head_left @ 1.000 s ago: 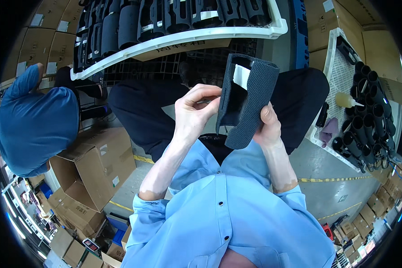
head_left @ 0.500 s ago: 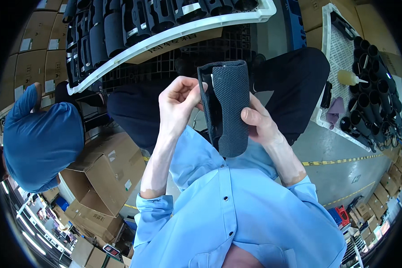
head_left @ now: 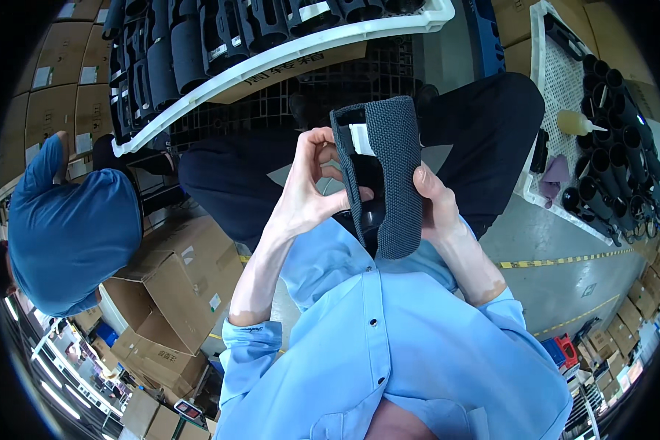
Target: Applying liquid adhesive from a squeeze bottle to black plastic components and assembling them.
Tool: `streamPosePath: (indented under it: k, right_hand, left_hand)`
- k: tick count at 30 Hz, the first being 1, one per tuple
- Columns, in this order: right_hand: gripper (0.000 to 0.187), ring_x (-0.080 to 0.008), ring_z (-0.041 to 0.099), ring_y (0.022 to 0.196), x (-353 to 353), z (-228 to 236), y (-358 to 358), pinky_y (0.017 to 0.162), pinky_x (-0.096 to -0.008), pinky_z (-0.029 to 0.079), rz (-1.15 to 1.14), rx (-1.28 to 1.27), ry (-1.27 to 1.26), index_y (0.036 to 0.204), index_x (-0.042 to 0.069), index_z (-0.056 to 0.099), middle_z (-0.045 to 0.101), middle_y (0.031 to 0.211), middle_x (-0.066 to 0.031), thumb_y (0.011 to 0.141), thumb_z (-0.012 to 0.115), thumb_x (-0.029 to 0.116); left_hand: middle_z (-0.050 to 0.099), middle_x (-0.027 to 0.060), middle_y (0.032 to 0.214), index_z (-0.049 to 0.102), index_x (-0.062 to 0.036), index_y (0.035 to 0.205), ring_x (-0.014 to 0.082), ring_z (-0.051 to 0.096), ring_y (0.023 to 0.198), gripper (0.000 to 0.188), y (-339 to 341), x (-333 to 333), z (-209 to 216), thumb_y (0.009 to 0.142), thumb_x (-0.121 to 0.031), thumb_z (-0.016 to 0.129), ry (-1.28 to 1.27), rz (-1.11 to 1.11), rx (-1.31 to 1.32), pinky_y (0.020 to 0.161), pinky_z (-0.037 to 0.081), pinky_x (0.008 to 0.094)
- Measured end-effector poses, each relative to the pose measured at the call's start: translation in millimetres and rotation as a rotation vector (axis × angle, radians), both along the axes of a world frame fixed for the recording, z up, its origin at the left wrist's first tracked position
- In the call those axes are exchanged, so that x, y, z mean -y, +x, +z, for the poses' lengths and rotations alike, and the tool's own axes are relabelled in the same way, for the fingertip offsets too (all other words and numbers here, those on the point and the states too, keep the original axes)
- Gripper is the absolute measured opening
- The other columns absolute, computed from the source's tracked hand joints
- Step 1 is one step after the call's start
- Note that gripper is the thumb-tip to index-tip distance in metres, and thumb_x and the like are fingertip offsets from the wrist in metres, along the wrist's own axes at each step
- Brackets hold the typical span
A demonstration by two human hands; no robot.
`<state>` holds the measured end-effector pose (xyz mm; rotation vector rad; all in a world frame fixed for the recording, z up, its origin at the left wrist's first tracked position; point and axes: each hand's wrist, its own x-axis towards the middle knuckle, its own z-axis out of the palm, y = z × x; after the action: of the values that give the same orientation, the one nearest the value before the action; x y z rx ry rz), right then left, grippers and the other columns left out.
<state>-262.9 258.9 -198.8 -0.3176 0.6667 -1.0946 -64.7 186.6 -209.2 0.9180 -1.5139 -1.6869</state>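
Above my lap I hold a dark grey speaker housing [head_left: 401, 183], a curved shell wrapped in woven fabric with a long opening down its left side. My right hand [head_left: 436, 202] grips its right side, thumb on the fabric and fingers hidden behind. At the left edge my left hand [head_left: 312, 183] curls round the rim, its thumb reaching into the opening and its fingers behind. A white label [head_left: 361, 139] shows inside the upper part of the opening. The black inside lower down is too dark to make out.
A white tray [head_left: 286, 53] of similar dark housings stands ahead. On the right, another white tray [head_left: 557, 92] carries black tubes [head_left: 601, 172], a glue bottle [head_left: 573, 123] and a purple cloth [head_left: 554, 178]. At left are a person in blue [head_left: 73, 238] and an open carton [head_left: 169, 286].
The housing has turned and shifted slightly right, showing more of its opening and the white label. My left thumb has moved from the rim down into the opening, and the left fingers have spread.
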Motion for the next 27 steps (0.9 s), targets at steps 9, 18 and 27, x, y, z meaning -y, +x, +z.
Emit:
streamPosePath:
  k: [9, 18, 27]
  right_hand:
    - [0.064, -0.0225, 0.061, 0.110, 3, -4, 2, 0.088, -0.0377, 0.049, -0.043, 0.026, -0.011, 0.142, 0.005, 0.046, 0.059, 0.126, -0.0105, 0.093, 0.066, 0.042]
    - [0.061, -0.0201, 0.062, 0.105, 7, -9, 10, 0.086, -0.0356, 0.049, -0.115, -0.045, -0.021, 0.139, 0.005, 0.047, 0.060, 0.121, -0.0079, 0.094, 0.068, 0.040]
    - [0.063, -0.0214, 0.063, 0.108, -3, -10, 8, 0.090, -0.0354, 0.051, -0.133, -0.118, -0.075, 0.142, 0.007, 0.045, 0.060, 0.121, -0.0078, 0.092, 0.071, 0.036]
  left_hand:
    - [0.067, 0.0123, 0.103, 0.055, 0.0012, 0.123, 0.0184, 0.070, 0.090, 0.050, -4, -13, 2, 0.080, -0.002, 0.082, 0.021, 0.124, 0.100, 0.080, 0.058, 0.0256]
    - [0.071, 0.0116, 0.100, 0.066, 0.0020, 0.109, 0.0170, 0.073, 0.088, 0.025, -13, -17, -8, 0.086, 0.005, 0.074, 0.199, 0.365, -0.045, 0.078, 0.058, 0.0215]
    - [0.072, 0.0094, 0.095, 0.067, -0.0007, 0.107, 0.0146, 0.072, 0.086, 0.022, -9, -12, -3, 0.087, 0.002, 0.075, 0.161, 0.245, 0.024, 0.075, 0.056, 0.0190]
